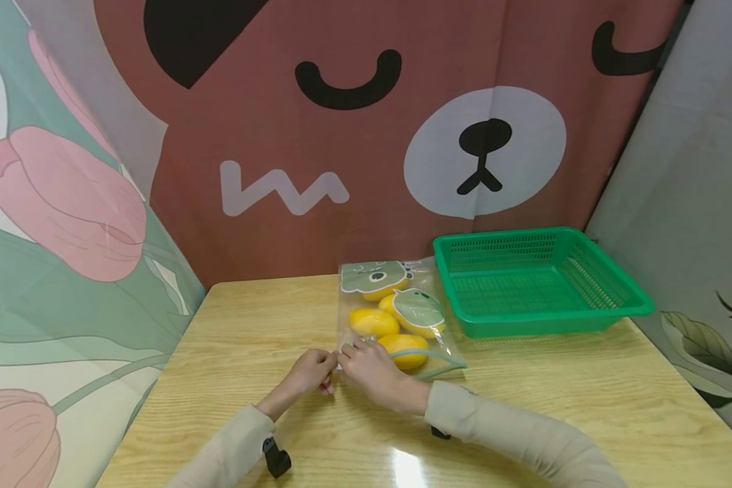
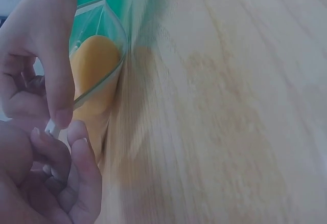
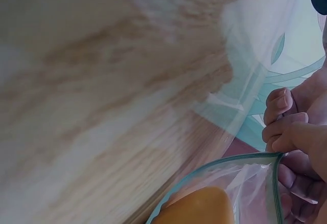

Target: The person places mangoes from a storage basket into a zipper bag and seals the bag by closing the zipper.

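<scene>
A clear zip bag (image 1: 425, 272) printed with green cartoon shapes lies on the table, several yellow lemons (image 1: 373, 323) inside it. Its green zip edge (image 3: 219, 161) bows apart, so the mouth gapes near one lemon (image 2: 97, 63). At the bag's near left corner my left hand (image 1: 311, 371) pinches the edge with thumb and curled fingers. Right beside it, my right hand (image 1: 372, 369) grips the zip edge, its fingertips almost meeting the left ones. A small white piece (image 2: 52, 128) shows between the fingertips in the left wrist view.
A green plastic basket (image 1: 552, 317) stands at the back right, close beside the bag. The wooden table (image 1: 262, 318) ends at a curtain (image 1: 366, 230) with a bear's face. Patterned cloth (image 1: 67, 305) hangs along the left side.
</scene>
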Demonstrator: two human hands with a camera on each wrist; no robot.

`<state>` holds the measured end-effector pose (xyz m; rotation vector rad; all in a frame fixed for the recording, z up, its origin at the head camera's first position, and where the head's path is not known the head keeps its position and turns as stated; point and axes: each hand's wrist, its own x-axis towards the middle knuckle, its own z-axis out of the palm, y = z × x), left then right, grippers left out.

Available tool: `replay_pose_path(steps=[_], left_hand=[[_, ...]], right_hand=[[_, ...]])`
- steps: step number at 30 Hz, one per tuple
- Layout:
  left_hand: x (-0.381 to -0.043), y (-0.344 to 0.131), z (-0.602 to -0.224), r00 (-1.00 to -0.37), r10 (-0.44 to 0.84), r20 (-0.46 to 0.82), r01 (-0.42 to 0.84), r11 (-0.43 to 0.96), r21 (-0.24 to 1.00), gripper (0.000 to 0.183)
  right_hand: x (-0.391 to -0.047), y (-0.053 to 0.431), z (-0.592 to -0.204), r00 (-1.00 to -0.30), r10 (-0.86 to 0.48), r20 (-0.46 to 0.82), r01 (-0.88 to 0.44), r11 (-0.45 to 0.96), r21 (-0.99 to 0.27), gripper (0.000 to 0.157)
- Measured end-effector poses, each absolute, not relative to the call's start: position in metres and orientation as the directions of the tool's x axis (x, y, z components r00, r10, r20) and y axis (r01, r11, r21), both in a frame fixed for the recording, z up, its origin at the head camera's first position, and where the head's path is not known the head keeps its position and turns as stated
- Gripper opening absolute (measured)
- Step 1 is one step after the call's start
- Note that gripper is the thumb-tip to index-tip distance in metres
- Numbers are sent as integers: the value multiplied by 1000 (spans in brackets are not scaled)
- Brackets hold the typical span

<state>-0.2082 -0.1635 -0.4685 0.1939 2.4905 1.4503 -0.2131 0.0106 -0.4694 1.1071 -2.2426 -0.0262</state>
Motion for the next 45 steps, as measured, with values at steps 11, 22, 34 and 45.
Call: replay_pose_path(steps=[11, 22, 34, 45], left_hand=[[-209, -161, -468, -966, 210, -151, -25, 506, 862, 43], [-209, -166, -468, -964, 220, -149, -16, 510, 860, 43], [-209, -166, -469, -967, 222, -127, 10, 530, 848, 44], [-210, -167, -471, -965, 213, -153, -16, 536, 844, 43]], right_hand=[[-213, 14, -466, -445, -746, 495, -728, 623, 285, 8], [-216, 21, -465, -449, -770, 454, -757, 597, 265, 12], [-217, 29, -465, -451, -779, 436, -784, 579, 223, 14], [-220, 36, -467, -444, -779, 444, -815, 557, 162, 11]])
